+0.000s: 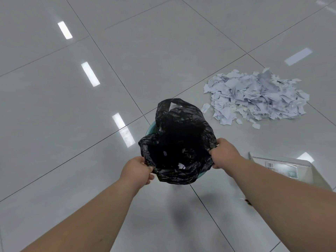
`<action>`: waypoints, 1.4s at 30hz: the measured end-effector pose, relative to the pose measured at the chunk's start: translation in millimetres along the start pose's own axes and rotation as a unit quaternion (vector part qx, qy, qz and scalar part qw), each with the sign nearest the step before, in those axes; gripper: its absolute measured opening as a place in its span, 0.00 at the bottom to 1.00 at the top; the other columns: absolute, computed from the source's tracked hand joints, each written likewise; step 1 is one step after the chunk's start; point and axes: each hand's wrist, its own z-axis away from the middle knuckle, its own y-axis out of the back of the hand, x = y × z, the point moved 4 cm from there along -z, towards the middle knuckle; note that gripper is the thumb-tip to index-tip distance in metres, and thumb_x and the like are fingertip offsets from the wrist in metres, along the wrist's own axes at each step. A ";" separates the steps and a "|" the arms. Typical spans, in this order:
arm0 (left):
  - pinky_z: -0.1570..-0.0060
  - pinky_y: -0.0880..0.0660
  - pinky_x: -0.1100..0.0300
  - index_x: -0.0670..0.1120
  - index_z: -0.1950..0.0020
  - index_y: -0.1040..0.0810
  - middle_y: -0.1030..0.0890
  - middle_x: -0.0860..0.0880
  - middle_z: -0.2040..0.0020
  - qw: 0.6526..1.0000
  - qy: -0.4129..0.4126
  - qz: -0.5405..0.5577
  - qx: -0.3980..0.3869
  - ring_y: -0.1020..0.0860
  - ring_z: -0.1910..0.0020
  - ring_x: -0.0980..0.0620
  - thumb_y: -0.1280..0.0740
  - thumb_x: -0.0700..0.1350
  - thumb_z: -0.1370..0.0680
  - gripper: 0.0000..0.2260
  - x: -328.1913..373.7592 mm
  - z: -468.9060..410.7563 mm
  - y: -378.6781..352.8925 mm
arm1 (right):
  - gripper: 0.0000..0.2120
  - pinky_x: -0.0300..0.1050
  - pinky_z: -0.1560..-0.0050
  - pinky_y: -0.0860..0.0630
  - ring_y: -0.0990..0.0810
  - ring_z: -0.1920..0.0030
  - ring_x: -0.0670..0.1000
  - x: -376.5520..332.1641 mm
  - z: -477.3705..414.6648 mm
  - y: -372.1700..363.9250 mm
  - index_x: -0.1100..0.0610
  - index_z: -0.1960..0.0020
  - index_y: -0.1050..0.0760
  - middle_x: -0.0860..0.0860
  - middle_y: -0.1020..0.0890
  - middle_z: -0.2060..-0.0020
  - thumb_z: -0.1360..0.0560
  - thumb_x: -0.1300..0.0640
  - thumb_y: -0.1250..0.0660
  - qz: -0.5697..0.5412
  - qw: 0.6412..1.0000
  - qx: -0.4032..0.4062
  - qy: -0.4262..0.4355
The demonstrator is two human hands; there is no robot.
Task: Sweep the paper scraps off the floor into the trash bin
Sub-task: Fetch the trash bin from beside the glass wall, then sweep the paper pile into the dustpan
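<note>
We note left hand (135, 169) and right hand (224, 153) each pinching the black bag (179, 135) rim over the teal bin (151, 128), scrap pile (258, 96) unswept on the floor just beside; a slack liner could slump, spilling scraps.

Both hands are on the black bag (179, 140) at center frame: left hand (136, 170) pinches its near-left edge, right hand (224, 152) grips the right edge. A teal trash bin (151, 128) peeks out beneath. Paper scraps (258, 96) sit heaped on the floor (72, 106) at right; a pale dustpan (283, 166) lies lower right.
</note>
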 end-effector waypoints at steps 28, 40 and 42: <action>0.50 0.19 0.55 0.55 0.53 0.21 0.16 0.54 0.54 0.975 -0.186 -0.102 -0.070 0.15 0.52 0.51 0.34 0.56 0.35 0.13 307.1 415.0 168.7 | 0.22 0.52 0.46 0.20 0.18 0.49 0.54 -224.1 411.8 295.9 0.48 0.30 0.30 0.53 0.21 0.40 0.24 0.51 0.33 -0.092 0.993 0.051 0.052; 0.62 0.25 0.59 0.43 0.41 0.20 0.19 0.47 0.48 0.936 -0.329 -0.046 -0.112 0.20 0.57 0.51 0.34 0.47 0.20 0.12 385.5 662.5 212.1 | 0.19 0.50 0.58 0.23 0.19 0.55 0.57 -284.9 621.0 396.2 0.53 0.32 0.29 0.57 0.19 0.48 0.23 0.56 0.32 -0.107 0.972 0.076 0.193; 0.60 0.24 0.59 0.44 0.41 0.20 0.19 0.47 0.47 0.936 -0.332 -0.042 -0.107 0.20 0.56 0.50 0.34 0.48 0.20 0.11 376.7 679.1 204.0 | 0.20 0.50 0.58 0.23 0.19 0.54 0.58 -273.7 629.9 399.6 0.53 0.32 0.29 0.58 0.19 0.48 0.23 0.55 0.32 -0.091 0.973 0.068 0.203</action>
